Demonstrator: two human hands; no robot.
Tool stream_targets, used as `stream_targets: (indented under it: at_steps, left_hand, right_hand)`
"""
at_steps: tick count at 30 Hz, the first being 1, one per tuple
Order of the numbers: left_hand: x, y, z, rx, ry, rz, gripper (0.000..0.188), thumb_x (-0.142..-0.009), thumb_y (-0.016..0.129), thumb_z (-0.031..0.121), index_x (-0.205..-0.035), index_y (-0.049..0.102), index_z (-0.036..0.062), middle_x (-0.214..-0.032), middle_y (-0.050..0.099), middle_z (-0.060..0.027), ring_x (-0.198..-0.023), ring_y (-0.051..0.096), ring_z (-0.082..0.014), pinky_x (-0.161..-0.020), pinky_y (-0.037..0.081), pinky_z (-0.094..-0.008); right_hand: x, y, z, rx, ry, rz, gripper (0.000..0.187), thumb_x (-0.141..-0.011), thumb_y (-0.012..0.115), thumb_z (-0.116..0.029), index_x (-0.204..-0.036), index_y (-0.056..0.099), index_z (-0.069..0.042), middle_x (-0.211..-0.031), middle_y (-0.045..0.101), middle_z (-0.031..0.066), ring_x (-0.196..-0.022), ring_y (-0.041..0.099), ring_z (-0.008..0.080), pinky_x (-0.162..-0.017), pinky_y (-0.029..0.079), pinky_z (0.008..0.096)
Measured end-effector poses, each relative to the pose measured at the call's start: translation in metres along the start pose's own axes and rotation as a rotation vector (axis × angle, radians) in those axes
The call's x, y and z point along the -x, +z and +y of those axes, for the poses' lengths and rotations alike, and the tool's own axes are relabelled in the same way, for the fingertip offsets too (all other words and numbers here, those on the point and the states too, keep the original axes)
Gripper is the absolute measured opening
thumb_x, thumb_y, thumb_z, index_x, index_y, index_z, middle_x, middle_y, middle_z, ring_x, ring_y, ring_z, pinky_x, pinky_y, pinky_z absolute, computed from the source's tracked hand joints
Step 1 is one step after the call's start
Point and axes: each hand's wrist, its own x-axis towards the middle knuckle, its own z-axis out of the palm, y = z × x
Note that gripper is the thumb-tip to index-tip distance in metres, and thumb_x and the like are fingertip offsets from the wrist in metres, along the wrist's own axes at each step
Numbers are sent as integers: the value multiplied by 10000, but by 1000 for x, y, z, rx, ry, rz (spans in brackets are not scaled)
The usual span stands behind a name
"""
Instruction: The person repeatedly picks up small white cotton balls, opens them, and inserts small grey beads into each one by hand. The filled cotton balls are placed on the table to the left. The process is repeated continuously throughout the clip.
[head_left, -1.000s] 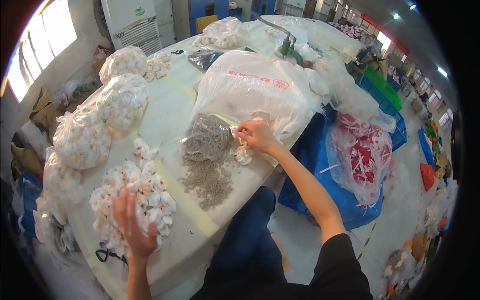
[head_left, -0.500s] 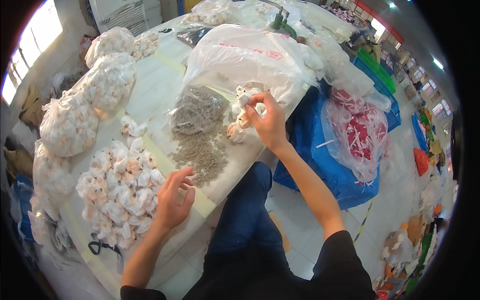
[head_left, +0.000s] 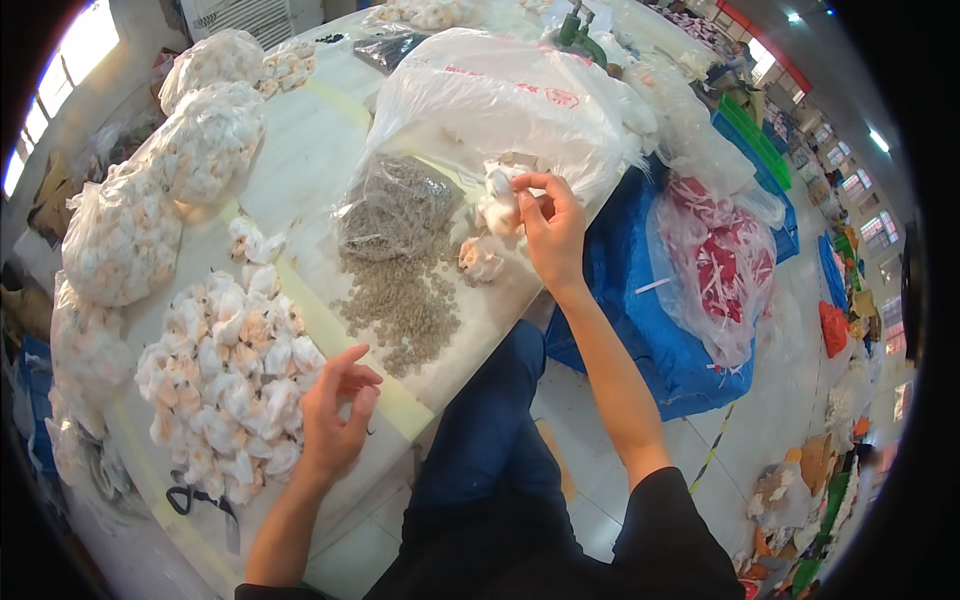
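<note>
My right hand (head_left: 553, 225) has thumb and forefinger pinched on a small white, soft fabric piece (head_left: 500, 200) above the table's right side. Another peach-coloured piece (head_left: 480, 258) lies just below it. My left hand (head_left: 338, 410) is held apart-fingered and holds nothing, beside a large pile of small white and peach fabric pieces (head_left: 235, 375). Between the hands, grey-beige pellets (head_left: 405, 315) are spread on the table in front of a clear plastic bag of pellets (head_left: 395, 210). A big translucent white plastic bag (head_left: 490, 90) lies open behind them.
Stuffed clear bags of similar pieces (head_left: 125, 240) line the table's left side. A black strap (head_left: 200, 497) lies near the pile. Right of the table, a blue container (head_left: 620, 330) carries a clear bag of red scraps (head_left: 715, 260). A green tool (head_left: 580, 40) stands at the back.
My right hand has lifted slightly up and right with the white piece, and the peach piece below now shows apart from it. My left hand has shifted slightly left, its fingers more spread.
</note>
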Motion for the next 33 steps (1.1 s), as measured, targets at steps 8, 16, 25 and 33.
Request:
stream_targets:
  at_steps: [8,16,25,33]
  left_hand:
    - [-3,4,0,-30,-8,-54,438,-967,593,17,-1403,554,5,-1041,710,-112,-883,675,-167,-805,556,-298]
    - [-3,4,-4,-55,10,-75,430,-967,592,5,-1396,562,-4,-1036,711,-109,-877,668,-155,-768,544,-280]
    - [-5,7,1,-85,21,-73,416,-962,595,-5,-1377,577,-15,-1025,709,-107,-870,664,-159,-774,549,-284]
    - [1,-2,2,169,-92,-54,477,-964,612,18,-1433,527,14,-1259,644,-116,-881,655,-138,-777,551,-280]
  right_hand:
    - [-4,6,22,-41,125,-94,140,-1036,601,-102,-1112,688,-24,-950,689,34,-739,669,92,-652,523,241]
    - [22,-9,7,167,-102,-177,200,-1009,661,-203,-1125,719,-51,-1095,678,38,-830,679,135,-699,536,283]
    - [54,-6,16,495,-254,-263,215,-845,822,-145,-990,689,-56,-1026,623,52,-889,656,189,-726,515,315]
    - [69,-6,-41,-357,400,-460,148,-1019,697,-154,-1037,611,-36,-879,662,41,-682,623,91,-586,492,260]
